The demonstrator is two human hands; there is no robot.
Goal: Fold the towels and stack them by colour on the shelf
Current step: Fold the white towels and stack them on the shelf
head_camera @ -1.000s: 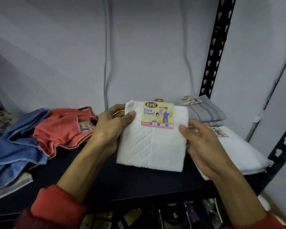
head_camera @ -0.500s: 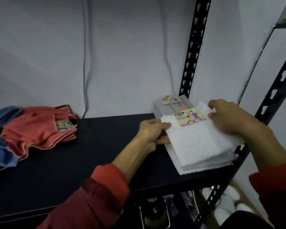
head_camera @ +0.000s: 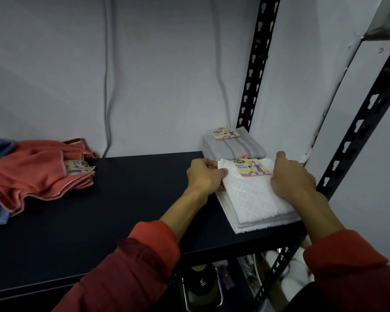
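The folded white face towel (head_camera: 254,190) lay on the white stack between both hands; the left hand (head_camera: 204,175) pinched its near-left corner, the right hand (head_camera: 291,176) pressed flat. Placing seemed nearly finished; next, probably release and fetch a coral towel (head_camera: 36,172) far left of the left hand.

Both arms in long red sleeves, left sleeve (head_camera: 131,269) and right sleeve (head_camera: 351,273), soft fabric, cuffs pushed up to mid-forearm, slightly bunched. Left hand (head_camera: 203,176), right hand (head_camera: 291,179) bare: no gloves, rings, watch.
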